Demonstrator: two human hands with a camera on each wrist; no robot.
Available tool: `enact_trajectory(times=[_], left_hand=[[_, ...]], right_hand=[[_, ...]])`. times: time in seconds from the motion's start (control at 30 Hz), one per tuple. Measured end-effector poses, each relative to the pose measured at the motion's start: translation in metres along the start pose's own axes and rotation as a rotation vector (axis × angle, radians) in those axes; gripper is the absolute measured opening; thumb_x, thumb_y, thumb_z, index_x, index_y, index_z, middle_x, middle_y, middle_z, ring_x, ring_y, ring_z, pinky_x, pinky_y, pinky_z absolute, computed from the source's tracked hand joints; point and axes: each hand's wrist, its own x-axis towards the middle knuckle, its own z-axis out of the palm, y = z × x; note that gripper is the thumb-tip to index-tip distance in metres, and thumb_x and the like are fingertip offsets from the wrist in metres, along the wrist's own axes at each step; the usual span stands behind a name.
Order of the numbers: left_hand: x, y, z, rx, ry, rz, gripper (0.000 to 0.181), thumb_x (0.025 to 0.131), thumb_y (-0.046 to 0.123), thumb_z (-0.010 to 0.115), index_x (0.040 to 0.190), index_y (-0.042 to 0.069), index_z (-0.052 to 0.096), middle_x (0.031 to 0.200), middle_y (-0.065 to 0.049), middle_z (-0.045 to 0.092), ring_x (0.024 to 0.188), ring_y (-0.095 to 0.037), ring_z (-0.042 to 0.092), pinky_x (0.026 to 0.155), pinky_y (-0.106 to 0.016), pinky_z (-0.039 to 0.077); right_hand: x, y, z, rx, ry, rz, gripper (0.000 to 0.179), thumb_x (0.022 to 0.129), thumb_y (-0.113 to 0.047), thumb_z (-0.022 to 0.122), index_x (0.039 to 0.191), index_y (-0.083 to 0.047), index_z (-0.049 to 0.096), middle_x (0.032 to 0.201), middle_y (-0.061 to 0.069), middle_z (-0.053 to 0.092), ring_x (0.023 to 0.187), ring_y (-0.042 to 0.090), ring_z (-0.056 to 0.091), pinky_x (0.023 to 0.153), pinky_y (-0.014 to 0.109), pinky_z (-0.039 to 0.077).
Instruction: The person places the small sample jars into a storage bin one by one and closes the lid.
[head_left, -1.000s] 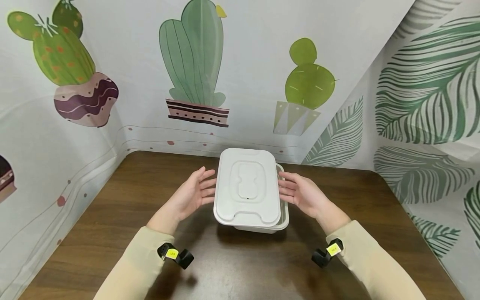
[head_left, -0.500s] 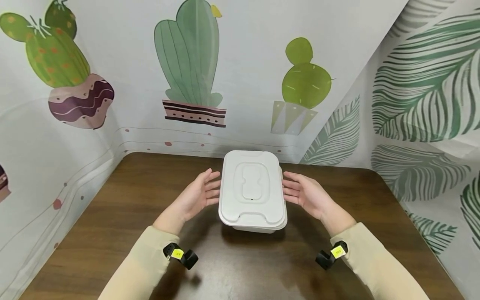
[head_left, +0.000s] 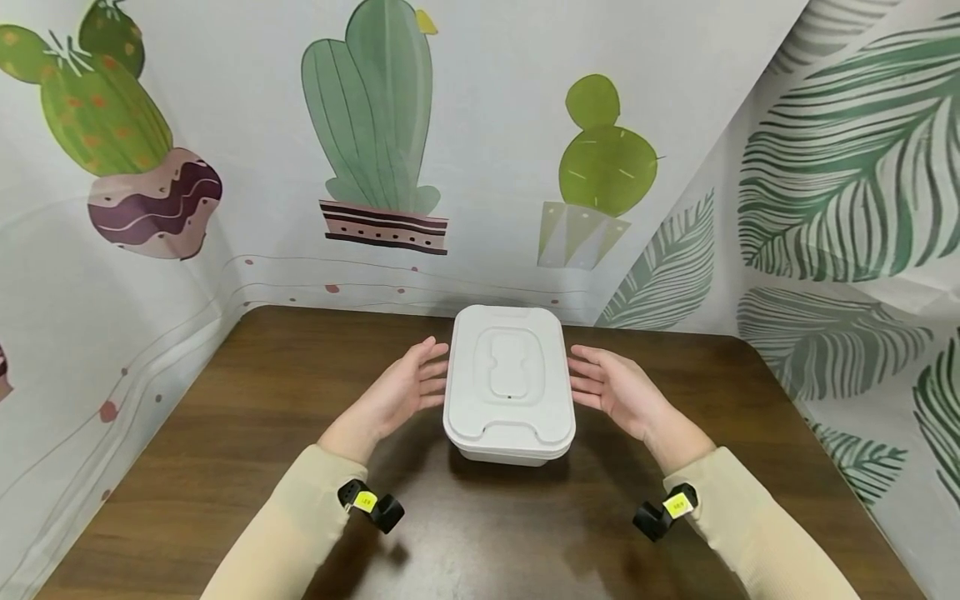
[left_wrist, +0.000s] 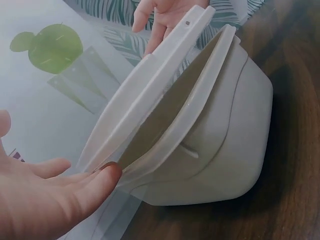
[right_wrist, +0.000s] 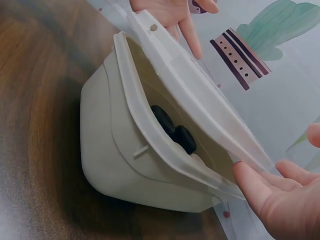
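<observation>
A white plastic lid (head_left: 510, 375) with a raised pattern hovers over a matching white box (head_left: 504, 457), lined up with it in the head view. A gap shows between lid and rim in both wrist views. My left hand (head_left: 405, 387) is at the lid's left side, fingers extended and thumb apart. On the opposite side, my right hand (head_left: 618, 392) has its fingers extended toward the lid's edge. Fingertips of both hands appear at the lid's edge; exact contact is hard to tell. Inside the box, black rounded objects (right_wrist: 185, 139) are visible in the right wrist view.
The box stands on a dark wooden table (head_left: 480, 533), near its back edge. Behind it hangs a white cloth (head_left: 495, 167) printed with cacti and leaves. A wrist camera (head_left: 372, 503) is strapped at each sleeve.
The lid has shifted right relative to the box. It now covers the rim that showed at the right. Both hands have moved along with it.
</observation>
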Motion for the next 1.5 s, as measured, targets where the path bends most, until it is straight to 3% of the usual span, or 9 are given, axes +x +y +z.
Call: enact_trajectory(times=[0.33,0.7,0.87,1.17,1.5], left_hand=[[0.004,0.001,0.004,0.029,0.011,0.003,0.067,0.099,0.049,0.028,0.148,0.004,0.022,0.152,-0.023,0.026,0.138,-0.039,0.030,0.111,-0.050,0.031],[0.006,0.000,0.009,0.083,-0.013,0.009,0.069,0.099,0.052,0.026,0.149,0.003,0.022,0.156,-0.017,0.018,0.144,-0.033,0.019,0.115,-0.050,0.021],[0.007,-0.002,0.010,0.113,0.004,-0.010,0.070,0.098,0.054,0.026,0.149,0.006,0.024,0.157,-0.016,0.018,0.145,-0.032,0.017,0.116,-0.049,0.020],[0.007,-0.007,0.013,0.137,0.043,-0.045,0.069,0.098,0.053,0.028,0.148,0.007,0.027,0.156,-0.017,0.018,0.144,-0.034,0.017,0.116,-0.051,0.019],[0.012,-0.013,0.013,0.152,0.035,-0.041,0.068,0.099,0.052,0.027,0.148,0.005,0.026,0.156,-0.018,0.017,0.144,-0.036,0.017,0.115,-0.053,0.019]], right_hand=[[0.000,0.003,-0.002,-0.010,0.006,-0.003,0.056,0.102,-0.026,0.035,0.147,0.003,0.020,0.150,0.025,0.028,0.113,0.014,0.056,0.091,0.029,0.052],[-0.003,0.005,0.000,-0.033,-0.005,-0.010,0.057,0.103,-0.028,0.035,0.147,0.005,0.020,0.150,0.026,0.026,0.130,0.028,0.042,0.093,0.028,0.050],[-0.003,0.005,0.000,-0.052,-0.009,-0.017,0.058,0.102,-0.029,0.035,0.147,0.005,0.020,0.151,0.027,0.026,0.134,0.031,0.037,0.094,0.028,0.049],[-0.001,0.010,0.002,-0.060,0.019,0.001,0.058,0.102,-0.028,0.038,0.146,0.006,0.022,0.149,0.027,0.029,0.130,0.026,0.041,0.093,0.026,0.050],[0.003,0.014,0.000,-0.086,0.033,-0.004,0.057,0.101,-0.029,0.040,0.144,0.007,0.026,0.147,0.027,0.032,0.125,0.021,0.046,0.092,0.025,0.049]])
